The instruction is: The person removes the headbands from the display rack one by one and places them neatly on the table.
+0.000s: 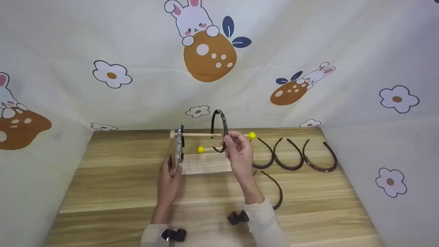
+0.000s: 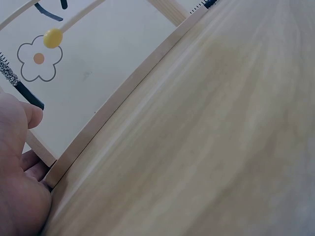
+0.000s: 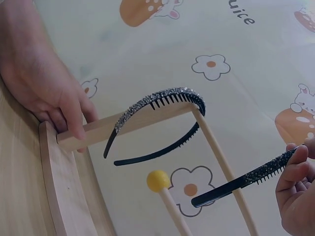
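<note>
My left hand (image 1: 168, 180) grips a wooden stand low on its upright (image 3: 98, 130), where it meets the base board (image 1: 205, 163). A black headband with silver glitter (image 3: 162, 93) hangs on the stand's upper rod (image 1: 197, 134), close against the upright. With thumb and fingers, my right hand (image 1: 240, 154) pinches another dark, sparkly toothed headband (image 1: 219, 115). Its loop stands upright and appears to be around the upper rod, right of the first headband. In the right wrist view, one of its ends crosses in front of that rod.
Yellow balls cap the upper rod (image 1: 252, 136) and a lower rod (image 1: 201, 149). Several dark headbands (image 1: 288, 168) lie in a row on the wood-grain table (image 1: 113, 185) to the right; one more headband (image 1: 280, 190) lies nearer, partly behind the right forearm. Printed cloth (image 1: 144, 99) encloses the table.
</note>
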{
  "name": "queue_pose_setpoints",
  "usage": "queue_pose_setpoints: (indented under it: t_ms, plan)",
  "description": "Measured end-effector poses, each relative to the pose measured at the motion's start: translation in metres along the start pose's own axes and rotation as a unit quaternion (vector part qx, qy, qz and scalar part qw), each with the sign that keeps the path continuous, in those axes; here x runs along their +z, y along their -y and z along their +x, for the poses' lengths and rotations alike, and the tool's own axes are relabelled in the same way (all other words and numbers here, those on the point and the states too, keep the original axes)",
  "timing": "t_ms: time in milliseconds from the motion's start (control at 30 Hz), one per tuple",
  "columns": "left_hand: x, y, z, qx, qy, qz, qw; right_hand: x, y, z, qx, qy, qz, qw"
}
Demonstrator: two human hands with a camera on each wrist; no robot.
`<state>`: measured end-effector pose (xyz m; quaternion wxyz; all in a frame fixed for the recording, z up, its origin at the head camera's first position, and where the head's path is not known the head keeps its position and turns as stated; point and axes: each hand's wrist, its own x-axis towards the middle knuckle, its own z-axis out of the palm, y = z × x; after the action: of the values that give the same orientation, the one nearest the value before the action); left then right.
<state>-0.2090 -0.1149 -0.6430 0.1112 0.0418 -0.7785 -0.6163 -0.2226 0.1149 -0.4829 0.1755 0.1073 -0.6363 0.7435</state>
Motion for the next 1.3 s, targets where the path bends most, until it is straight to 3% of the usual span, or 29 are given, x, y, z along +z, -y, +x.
queue_pose_setpoints:
  t_ms: [533,1100,1300]
  plan:
    - [0.001,-0.001,0.0,0.011,-0.001,-0.012,0.9999,-0.021,0.006,0.006,0.0,-0.027,-0.011,0.9996]
    - [-0.001,-0.002,-0.002,-0.006,0.005,-0.007,0.9999,-0.044,0.008,0.015,-0.018,-0.051,-0.017,0.9984]
    - [-0.001,-0.002,-0.002,-0.006,0.007,-0.009,0.9999,-0.052,0.007,0.018,-0.005,-0.064,-0.013,0.9978]
